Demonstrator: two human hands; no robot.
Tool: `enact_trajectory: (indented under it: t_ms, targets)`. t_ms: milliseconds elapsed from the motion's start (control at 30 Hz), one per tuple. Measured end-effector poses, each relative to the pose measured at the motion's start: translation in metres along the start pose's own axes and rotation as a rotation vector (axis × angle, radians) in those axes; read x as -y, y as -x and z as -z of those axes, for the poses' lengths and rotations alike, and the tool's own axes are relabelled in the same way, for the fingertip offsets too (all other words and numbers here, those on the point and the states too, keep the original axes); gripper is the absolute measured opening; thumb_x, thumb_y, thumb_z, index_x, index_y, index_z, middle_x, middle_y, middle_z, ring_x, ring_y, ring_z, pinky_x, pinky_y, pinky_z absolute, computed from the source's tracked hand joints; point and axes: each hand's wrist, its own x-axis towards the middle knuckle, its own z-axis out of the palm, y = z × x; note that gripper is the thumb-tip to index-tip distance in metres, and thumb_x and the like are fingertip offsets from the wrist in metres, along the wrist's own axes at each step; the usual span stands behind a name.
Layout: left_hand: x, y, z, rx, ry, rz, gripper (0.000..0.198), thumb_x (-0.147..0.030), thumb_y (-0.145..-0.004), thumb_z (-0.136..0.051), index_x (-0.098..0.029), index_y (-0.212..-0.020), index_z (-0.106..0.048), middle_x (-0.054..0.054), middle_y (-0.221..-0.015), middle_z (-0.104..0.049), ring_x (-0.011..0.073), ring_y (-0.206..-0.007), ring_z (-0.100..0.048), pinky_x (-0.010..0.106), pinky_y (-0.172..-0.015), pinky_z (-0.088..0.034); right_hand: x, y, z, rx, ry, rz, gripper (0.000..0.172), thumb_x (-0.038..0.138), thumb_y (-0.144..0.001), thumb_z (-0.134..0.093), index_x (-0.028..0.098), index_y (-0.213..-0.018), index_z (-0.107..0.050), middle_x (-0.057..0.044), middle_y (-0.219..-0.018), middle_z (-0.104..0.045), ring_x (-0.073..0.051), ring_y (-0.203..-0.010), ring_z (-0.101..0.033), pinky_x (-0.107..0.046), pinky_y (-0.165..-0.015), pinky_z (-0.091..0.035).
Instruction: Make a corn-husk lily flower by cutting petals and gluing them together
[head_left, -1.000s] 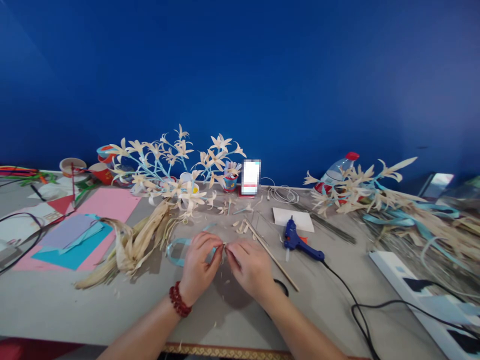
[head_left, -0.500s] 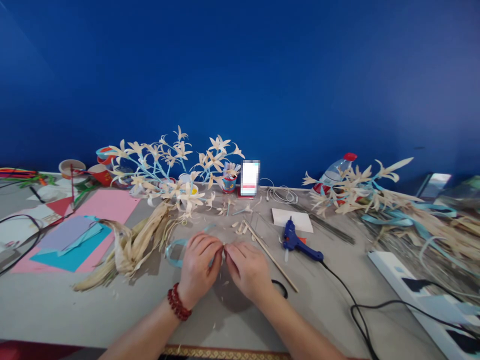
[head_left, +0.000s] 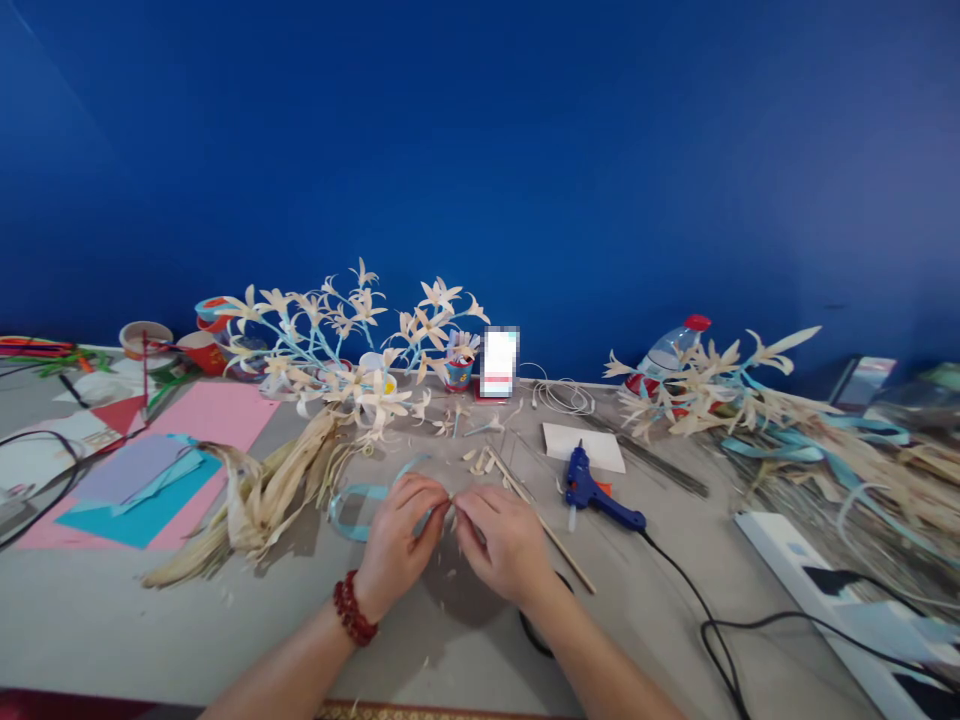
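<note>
Fingertips of my left hand and my right hand meet above the table, both pinched closed. A small pale piece barely shows between them; the rest of it is hidden by the fingers. Left of my left hand lies a loop of light blue ribbon, with dried corn husks farther left. Beyond my right hand are loose pale husk bits and a thin wooden stick. A black loop-shaped handle shows partly under my right forearm.
A blue glue gun lies by a white card, its cord running to a power strip. Husk flowers on blue stems stand at the back; more flowers lie right beside a bottle. Colored paper covers the left.
My hands stay pinched together, with the fingertips slightly farther apart. My right hand has shifted a little to the right, and more of the black handle shows.
</note>
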Motion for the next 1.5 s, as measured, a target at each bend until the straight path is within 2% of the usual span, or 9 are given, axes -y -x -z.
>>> enact_trajectory:
  t_ms: [267,500,733,867,967,1100,1233,1400,1500]
  targets:
    - [0.002,0.001,0.0,-0.009,0.097,0.045,0.012,-0.01,-0.086,-0.051,-0.019,-0.09,-0.059,0.006,-0.087,-0.064,0.0192,-0.084,-0.058,0.035,-0.077,-0.049,-0.001,-0.001,0.003,-0.01,-0.101,-0.021,0.014,0.016,-0.085,-0.049,0.019,-0.088,-0.062,-0.007,-0.08,-0.066,-0.021,-0.075,-0.06,-0.031,-0.07,-0.045]
    - [0.0,0.001,0.002,-0.029,0.047,0.005,0.015,-0.009,-0.085,-0.052,-0.02,-0.091,-0.06,0.006,-0.089,-0.065,0.0198,-0.086,-0.059,0.037,-0.079,-0.049,-0.002,-0.003,-0.004,0.006,-0.616,-0.249,0.01,0.025,-0.088,-0.057,0.019,-0.095,-0.061,-0.003,-0.083,-0.066,-0.015,-0.072,-0.063,-0.025,-0.067,-0.051]
    - [-0.001,0.0,0.005,-0.03,0.084,0.042,0.01,-0.013,-0.087,-0.052,-0.02,-0.088,-0.059,0.006,-0.086,-0.064,0.0197,-0.084,-0.059,0.036,-0.076,-0.049,-0.009,-0.007,-0.008,-0.086,-0.787,-0.325,0.013,0.028,-0.086,-0.061,0.018,-0.078,-0.064,-0.003,-0.084,-0.061,-0.014,-0.071,-0.06,-0.022,-0.059,-0.051]
    - [-0.002,0.002,0.004,-0.043,0.141,0.074,0.01,-0.014,-0.088,-0.051,-0.02,-0.09,-0.058,0.006,-0.088,-0.064,0.0194,-0.086,-0.06,0.035,-0.079,-0.049,-0.009,-0.005,-0.008,0.021,-0.843,-0.41,0.016,0.031,-0.089,-0.055,0.019,-0.082,-0.061,0.0,-0.072,-0.059,-0.012,-0.061,-0.057,-0.019,-0.052,-0.046]
    - [-0.002,0.003,0.003,-0.057,0.16,0.11,0.01,-0.016,-0.088,-0.052,-0.02,-0.095,-0.058,0.006,-0.089,-0.063,0.0189,-0.087,-0.06,0.034,-0.077,-0.049,-0.006,-0.002,-0.009,0.074,-0.812,-0.425,0.014,0.029,-0.089,-0.053,0.019,-0.083,-0.06,0.001,-0.069,-0.059,-0.012,-0.06,-0.058,-0.018,-0.049,-0.042]
    - [-0.001,0.003,0.002,-0.05,0.165,0.117,0.01,-0.016,-0.088,-0.053,-0.02,-0.094,-0.059,0.004,-0.087,-0.063,0.0176,-0.084,-0.06,0.032,-0.077,-0.049,-0.003,-0.001,-0.009,0.082,-0.769,-0.413,0.012,0.025,-0.088,-0.052,0.018,-0.081,-0.06,0.0,-0.07,-0.061,-0.012,-0.063,-0.058,-0.019,-0.051,-0.043]
    - [-0.002,0.002,0.002,-0.049,0.159,0.118,0.008,-0.016,-0.088,-0.055,-0.02,-0.092,-0.061,0.003,-0.082,-0.064,0.0165,-0.079,-0.06,0.029,-0.073,-0.048,-0.004,-0.001,-0.011,0.088,-0.871,-0.457,0.009,0.023,-0.086,-0.051,0.019,-0.082,-0.057,0.0,-0.071,-0.062,-0.011,-0.056,-0.056,-0.019,-0.048,-0.043]
    - [-0.003,0.002,0.002,-0.024,0.148,0.144,0.01,-0.017,-0.09,-0.053,-0.019,-0.094,-0.061,0.003,-0.082,-0.065,0.0149,-0.076,-0.061,0.026,-0.07,-0.047,-0.007,0.001,-0.016,0.057,-0.948,-0.456,0.007,0.024,-0.087,-0.051,0.02,-0.084,-0.055,0.004,-0.065,-0.051,-0.01,-0.053,-0.051,-0.018,-0.046,-0.042]
    - [-0.004,0.002,0.003,-0.03,0.116,0.169,0.009,-0.017,-0.089,-0.054,-0.019,-0.093,-0.061,0.003,-0.084,-0.066,0.0146,-0.077,-0.061,0.025,-0.072,-0.047,-0.007,0.001,-0.015,0.061,-0.91,-0.458,0.007,0.026,-0.088,-0.052,0.02,-0.088,-0.054,0.004,-0.066,-0.05,-0.01,-0.054,-0.052,-0.018,-0.046,-0.041]
